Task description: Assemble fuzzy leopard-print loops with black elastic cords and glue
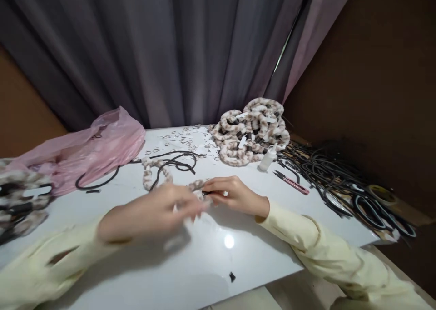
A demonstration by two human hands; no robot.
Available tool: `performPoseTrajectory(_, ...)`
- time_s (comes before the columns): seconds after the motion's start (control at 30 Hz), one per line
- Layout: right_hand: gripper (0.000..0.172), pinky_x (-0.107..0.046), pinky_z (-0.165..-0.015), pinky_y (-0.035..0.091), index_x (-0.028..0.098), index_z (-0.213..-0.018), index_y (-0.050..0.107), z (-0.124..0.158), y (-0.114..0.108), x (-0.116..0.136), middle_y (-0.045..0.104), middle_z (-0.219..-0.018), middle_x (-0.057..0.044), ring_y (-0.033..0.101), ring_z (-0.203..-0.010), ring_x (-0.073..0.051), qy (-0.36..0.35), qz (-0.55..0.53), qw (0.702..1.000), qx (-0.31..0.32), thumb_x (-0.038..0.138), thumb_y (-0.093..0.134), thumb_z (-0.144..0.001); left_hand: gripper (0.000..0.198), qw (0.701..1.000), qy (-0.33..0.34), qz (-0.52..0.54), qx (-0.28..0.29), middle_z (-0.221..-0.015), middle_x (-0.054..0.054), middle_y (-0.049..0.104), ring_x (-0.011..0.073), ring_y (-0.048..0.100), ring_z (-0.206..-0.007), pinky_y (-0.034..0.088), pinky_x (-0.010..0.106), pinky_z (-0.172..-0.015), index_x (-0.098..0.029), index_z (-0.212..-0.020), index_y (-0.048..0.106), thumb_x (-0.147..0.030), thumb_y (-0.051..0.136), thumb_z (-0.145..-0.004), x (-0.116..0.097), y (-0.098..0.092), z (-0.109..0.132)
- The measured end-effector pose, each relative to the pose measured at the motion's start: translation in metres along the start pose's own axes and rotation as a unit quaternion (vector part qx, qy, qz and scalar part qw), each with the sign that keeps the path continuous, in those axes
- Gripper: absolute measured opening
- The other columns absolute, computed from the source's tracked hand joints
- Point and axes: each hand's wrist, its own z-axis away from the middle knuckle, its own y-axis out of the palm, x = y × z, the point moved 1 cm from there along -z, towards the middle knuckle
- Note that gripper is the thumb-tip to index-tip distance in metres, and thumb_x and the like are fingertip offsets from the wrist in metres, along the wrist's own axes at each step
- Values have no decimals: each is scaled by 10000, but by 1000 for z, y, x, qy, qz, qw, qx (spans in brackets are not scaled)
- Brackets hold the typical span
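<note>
My right hand (235, 192) is closed, thumb and fingertips pinching a brown-and-white plush tube (195, 184) where a short black end shows. Blurred by motion, my left hand (160, 210) is close beside it on the left, over the white table; whether its fingers hold anything is unclear. Part of the plush tube is hidden behind the left hand. Just beyond lie a plush loop (147, 176) and loose black cords (179, 162).
A heap of plush rings (252, 130) with white tags stands at the back, near a small white bottle (268, 158). Pink snips (291, 182), black cords (316, 164) and scissors (369, 212) lie right. A pink plastic bag (112, 139) and more plush rings (23, 196) are left.
</note>
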Motion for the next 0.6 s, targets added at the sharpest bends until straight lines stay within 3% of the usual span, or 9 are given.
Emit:
performPoseTrajectory(0.07,206,-290,-824,515,128,-1008,617,3,0,3,637,-1085,-146,630,-953,-184,-68,72,995,-27,162,466,-872,325,991,-27,-5,135,-627,7,610,151,576,-590,438,225,-551,-152,-677,645,-454,578,-778,3,3,-14)
performPoseTrajectory(0.1,214,-302,-857,506,127,-1035,595,5,1,4,619,-1121,-155,603,-1018,-193,-89,100,990,-35,148,449,-879,345,980,-40,5,196,-667,15,622,140,564,-609,417,210,-548,-148,-709,642,-470,550,-793,7,6,-21)
performPoseTrajectory(0.13,218,-313,-867,503,124,-1056,570,6,2,3,613,-1127,-162,592,-1041,-198,-102,119,987,-39,141,438,-884,370,974,-51,19,222,-681,18,612,132,545,-622,400,198,-542,-141,-736,632,-491,528,-800,11,10,-27)
performPoseTrajectory(0.27,194,-280,-722,548,165,-1077,457,10,7,-1,672,-928,-88,653,-856,-163,-63,89,994,-29,133,434,-887,490,932,-93,104,335,-672,36,602,88,436,-521,310,191,-469,-109,-771,635,-567,463,-811,30,27,-34)
performPoseTrajectory(0.33,235,-253,-666,548,196,-1090,377,11,9,-4,674,-864,-44,661,-776,-137,-34,43,998,-31,113,438,-879,490,902,-118,189,370,-702,64,634,94,469,-535,338,199,-499,-99,-766,650,-555,476,-814,37,33,-31)
performPoseTrajectory(0.47,315,-269,-699,538,226,-1093,275,13,11,-5,663,-961,-64,652,-850,-134,-12,-11,1000,-23,101,451,-864,421,842,-188,318,394,-747,99,675,140,582,-633,428,228,-595,-91,-824,679,-498,583,-775,44,39,-26)
performPoseTrajectory(0.6,360,-274,-693,528,237,-1083,256,13,13,-6,660,-995,-77,650,-836,-135,21,-20,1000,-10,86,474,-841,389,826,-232,349,377,-741,104,696,141,613,-621,466,231,-622,-84,-785,696,-465,671,-709,45,42,-26)
